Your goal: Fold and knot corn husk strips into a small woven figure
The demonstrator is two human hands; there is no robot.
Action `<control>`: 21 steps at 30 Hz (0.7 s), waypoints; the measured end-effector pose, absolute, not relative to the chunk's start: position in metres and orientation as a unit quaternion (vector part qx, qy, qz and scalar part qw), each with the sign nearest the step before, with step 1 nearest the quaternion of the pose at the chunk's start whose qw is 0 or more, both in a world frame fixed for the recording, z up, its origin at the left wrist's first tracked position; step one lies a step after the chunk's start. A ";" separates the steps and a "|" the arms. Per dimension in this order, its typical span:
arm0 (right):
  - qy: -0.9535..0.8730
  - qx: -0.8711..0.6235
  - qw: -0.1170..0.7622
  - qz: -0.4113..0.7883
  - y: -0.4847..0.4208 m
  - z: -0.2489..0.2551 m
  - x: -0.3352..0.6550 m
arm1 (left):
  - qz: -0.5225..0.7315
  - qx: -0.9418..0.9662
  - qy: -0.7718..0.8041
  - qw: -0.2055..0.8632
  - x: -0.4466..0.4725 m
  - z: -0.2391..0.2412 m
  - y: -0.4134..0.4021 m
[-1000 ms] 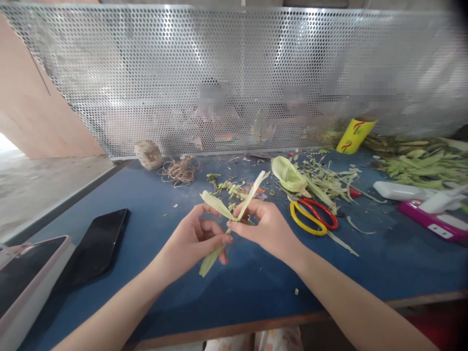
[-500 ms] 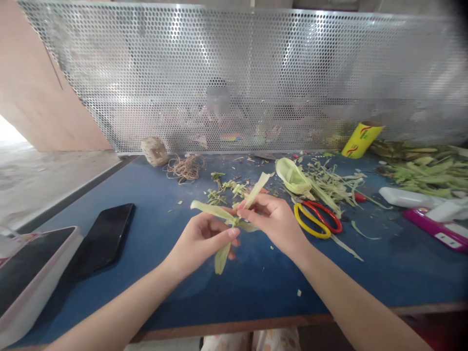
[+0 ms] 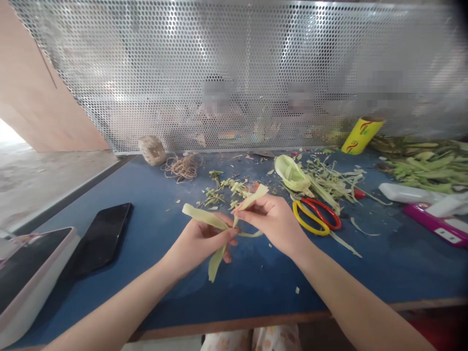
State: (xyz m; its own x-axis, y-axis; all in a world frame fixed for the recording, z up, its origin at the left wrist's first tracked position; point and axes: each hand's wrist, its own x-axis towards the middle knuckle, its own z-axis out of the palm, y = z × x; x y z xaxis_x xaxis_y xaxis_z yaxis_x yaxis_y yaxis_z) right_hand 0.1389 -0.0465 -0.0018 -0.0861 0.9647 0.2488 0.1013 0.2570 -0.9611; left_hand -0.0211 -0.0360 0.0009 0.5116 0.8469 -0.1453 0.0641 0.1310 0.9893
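Pale green leaf strips, which look like corn husk, cross one another between my hands above the blue table. My left hand pinches them where they meet, thumb on top. One end sticks out to the upper left and another hangs below. My right hand pinches a strip that rises to the upper right. The crossing point is partly hidden by my fingertips. Just beyond lie several small knotted green pieces. Scissors with one yellow and one red handle lie right of my right hand.
A hollow husk and shredded strips lie behind the scissors. Tangled twine, a phone and a white-edged case are on the left. At right are a yellow tube, leaves and a purple power strip. Perforated metal screens the back.
The rising strip in my right hand has dipped slightly and leans further right. The lower end has swung a little left and down. The whole view has shifted slightly.
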 end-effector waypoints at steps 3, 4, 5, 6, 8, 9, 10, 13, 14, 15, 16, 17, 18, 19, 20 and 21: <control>-0.604 -0.448 0.505 0.424 -0.046 0.001 0.141 | 0.284 0.589 0.390 0.649 -0.023 0.001 -0.036; -0.601 -0.450 0.505 0.425 -0.046 0.002 0.142 | 0.287 0.594 0.385 0.646 -0.024 0.002 -0.036; -0.598 -0.450 0.509 0.426 -0.045 0.003 0.143 | 0.296 0.599 0.378 0.641 -0.025 0.003 -0.035; -0.595 -0.446 0.513 0.429 -0.044 0.003 0.144 | 0.308 0.603 0.368 0.637 -0.025 0.004 -0.035; -0.598 -0.430 0.508 0.446 -0.042 0.003 0.145 | 0.336 0.605 0.350 0.632 -0.026 0.005 -0.034; -0.605 -0.423 0.497 0.457 -0.042 0.002 0.144 | 0.352 0.602 0.344 0.629 -0.025 0.006 -0.034; -0.615 -0.417 0.481 0.465 -0.042 0.001 0.143 | 0.369 0.598 0.340 0.625 -0.025 0.006 -0.034; -0.643 -0.411 0.439 0.475 -0.043 -0.003 0.137 | 0.396 0.612 0.339 0.595 -0.023 0.003 -0.034; -0.645 -0.413 0.438 0.471 -0.044 -0.004 0.135 | 0.389 0.624 0.339 0.587 -0.023 0.002 -0.035; -0.644 -0.420 0.443 0.461 -0.045 -0.005 0.133 | 0.377 0.638 0.344 0.576 -0.023 0.000 -0.035; -0.642 -0.429 0.450 0.449 -0.045 -0.006 0.131 | 0.364 0.655 0.355 0.558 -0.024 -0.001 -0.035; -0.641 -0.438 0.458 0.433 -0.046 -0.007 0.129 | 0.354 0.676 0.373 0.528 -0.025 -0.003 -0.036; -0.643 -0.446 0.465 0.414 -0.046 -0.007 0.129 | 0.353 0.695 0.396 0.485 -0.025 -0.004 -0.036; -0.646 -0.451 0.472 0.395 -0.047 -0.008 0.128 | 0.359 0.711 0.421 0.434 -0.026 -0.004 -0.035; -0.651 -0.454 0.475 0.379 -0.047 -0.009 0.128 | 0.369 0.720 0.440 0.389 -0.027 -0.005 -0.035; -0.656 -0.456 0.478 0.365 -0.047 -0.010 0.128 | 0.377 0.722 0.454 0.361 -0.027 -0.005 -0.034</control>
